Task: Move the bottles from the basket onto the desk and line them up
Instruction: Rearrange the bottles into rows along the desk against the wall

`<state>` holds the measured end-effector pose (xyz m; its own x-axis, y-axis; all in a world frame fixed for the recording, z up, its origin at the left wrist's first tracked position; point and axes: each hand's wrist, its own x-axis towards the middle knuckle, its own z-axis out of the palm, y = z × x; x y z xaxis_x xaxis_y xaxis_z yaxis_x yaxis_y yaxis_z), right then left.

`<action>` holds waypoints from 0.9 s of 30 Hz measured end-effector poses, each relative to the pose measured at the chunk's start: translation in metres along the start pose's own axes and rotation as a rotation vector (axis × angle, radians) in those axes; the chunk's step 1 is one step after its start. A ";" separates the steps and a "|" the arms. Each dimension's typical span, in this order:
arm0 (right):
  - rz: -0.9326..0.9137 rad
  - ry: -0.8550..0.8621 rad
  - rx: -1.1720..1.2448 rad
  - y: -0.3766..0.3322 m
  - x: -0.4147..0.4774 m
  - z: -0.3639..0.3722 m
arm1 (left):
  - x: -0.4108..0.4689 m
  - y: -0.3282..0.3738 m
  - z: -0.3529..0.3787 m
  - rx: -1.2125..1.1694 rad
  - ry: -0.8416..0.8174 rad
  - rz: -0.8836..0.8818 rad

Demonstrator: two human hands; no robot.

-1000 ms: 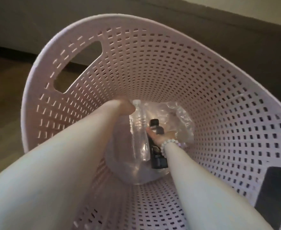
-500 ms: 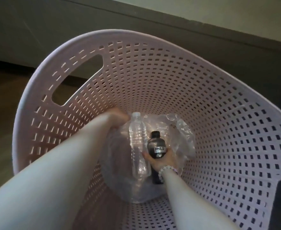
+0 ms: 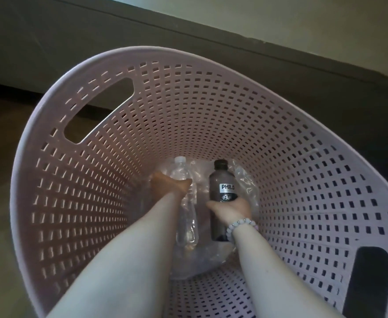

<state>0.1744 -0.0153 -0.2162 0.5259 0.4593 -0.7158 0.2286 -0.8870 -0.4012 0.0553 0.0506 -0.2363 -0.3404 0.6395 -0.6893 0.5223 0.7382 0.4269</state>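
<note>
Both my arms reach down into a tall pale pink perforated basket (image 3: 78, 203). My left hand (image 3: 169, 184) grips a clear plastic bottle (image 3: 181, 173) with a white cap, around its upper body. My right hand (image 3: 232, 208), with a bead bracelet at the wrist, grips a dark bottle (image 3: 222, 182) with a black cap and a label reading PH8.0, around its middle. The two bottles are side by side, caps pointing away from me, above crumpled clear plastic (image 3: 243, 182) on the basket's floor.
The basket has a handle cut-out at the upper left (image 3: 99, 111) and another at the lower right (image 3: 367, 281). Beyond its rim are a dark skirting board (image 3: 188, 33), a pale wall and a brown floor at the left.
My left hand has closed around the clear bottle. My right hand has tipped the dark bottle up so its label faces me. Both bottles have come apart and risen a little.
</note>
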 end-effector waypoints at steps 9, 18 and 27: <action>-0.096 0.076 -0.020 0.012 0.003 -0.019 | -0.007 -0.033 0.053 -0.129 0.105 0.014; -0.096 0.106 0.009 0.012 0.007 -0.011 | 0.010 -0.039 0.055 -0.109 0.038 -0.019; -0.092 0.144 0.107 0.000 -0.015 -0.012 | -0.020 -0.011 0.022 -0.271 -0.053 0.250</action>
<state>0.1759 -0.0225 -0.1984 0.6204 0.5197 -0.5874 0.1969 -0.8282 -0.5247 0.0734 0.0251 -0.2396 -0.1837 0.8002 -0.5709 0.3560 0.5956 0.7201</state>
